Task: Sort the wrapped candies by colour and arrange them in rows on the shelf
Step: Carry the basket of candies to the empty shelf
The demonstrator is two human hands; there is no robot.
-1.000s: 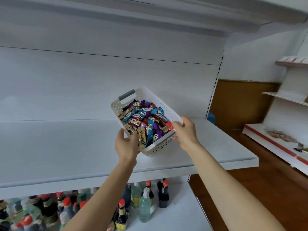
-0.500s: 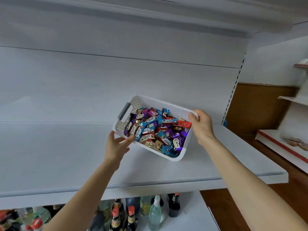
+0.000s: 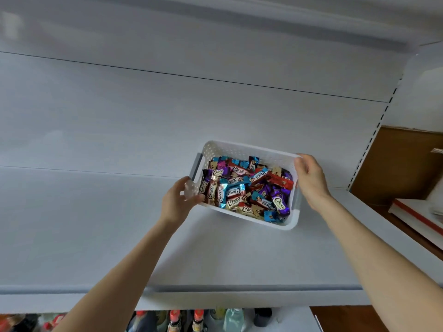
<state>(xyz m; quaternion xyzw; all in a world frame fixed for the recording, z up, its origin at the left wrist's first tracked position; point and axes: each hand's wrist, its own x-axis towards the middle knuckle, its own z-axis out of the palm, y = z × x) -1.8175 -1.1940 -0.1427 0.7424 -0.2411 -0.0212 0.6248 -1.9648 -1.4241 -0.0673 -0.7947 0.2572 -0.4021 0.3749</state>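
Note:
A white perforated basket [image 3: 242,149] with grey handles sits low over the white shelf [image 3: 96,236], toward its back right. It is full of wrapped candies [image 3: 247,190] in blue, purple, red and gold wrappers, mixed together. My left hand [image 3: 178,200] grips the basket's near left corner, fingers curled round the rim. My right hand [image 3: 310,178] holds the right end, thumb over the rim. Whether the basket rests fully on the shelf I cannot tell.
The shelf's white back panel [image 3: 167,116] rises behind the basket. Another shelf [image 3: 215,17] runs overhead. Several bottles [image 3: 199,319] stand on the level below. A wooden wall [image 3: 402,164] and a red-edged low shelf [image 3: 417,216] lie to the right.
Both hands carried the basket forward and down toward the shelf, turning it from tilted to level. The view shifted left and closer.

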